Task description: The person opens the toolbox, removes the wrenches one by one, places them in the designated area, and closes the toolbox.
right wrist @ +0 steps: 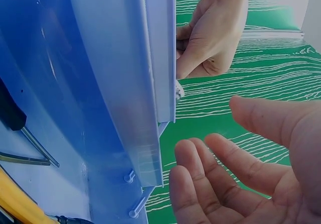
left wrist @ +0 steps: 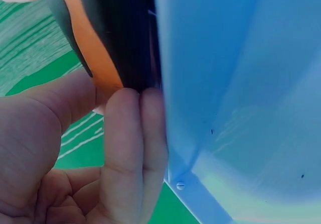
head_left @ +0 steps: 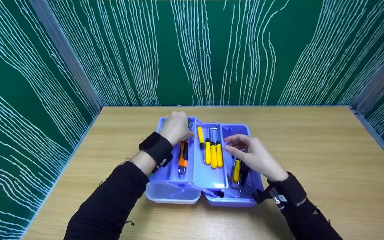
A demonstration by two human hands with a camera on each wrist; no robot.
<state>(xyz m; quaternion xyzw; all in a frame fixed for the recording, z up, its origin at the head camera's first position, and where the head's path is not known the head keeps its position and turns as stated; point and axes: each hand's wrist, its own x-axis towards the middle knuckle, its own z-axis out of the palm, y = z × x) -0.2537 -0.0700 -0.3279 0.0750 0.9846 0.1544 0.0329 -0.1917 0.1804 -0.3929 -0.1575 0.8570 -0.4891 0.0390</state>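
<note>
My left hand (head_left: 176, 126) reaches into the upper left tray (head_left: 165, 173) of a purple toolbox. In the left wrist view its thumb and fingers (left wrist: 123, 143) pinch the end of an orange-and-black handled tool (left wrist: 95, 38) beside the tray wall; most of the tool lies outside that view. An orange-and-black tool (head_left: 183, 156) with a metal end also shows in this tray in the head view. My right hand (head_left: 252, 151) hovers over the toolbox's right compartment (head_left: 233, 130), holding nothing, with fingers loosely bent and the thumb apart from them.
Yellow-handled screwdrivers (head_left: 213, 155) lie in the middle tray (head_left: 208, 176). Another yellow-handled tool (head_left: 236, 170) sits among dark and metal tools in the right compartment. The toolbox stands on a wooden table (head_left: 328, 150), with green panels (head_left: 165, 50) behind it.
</note>
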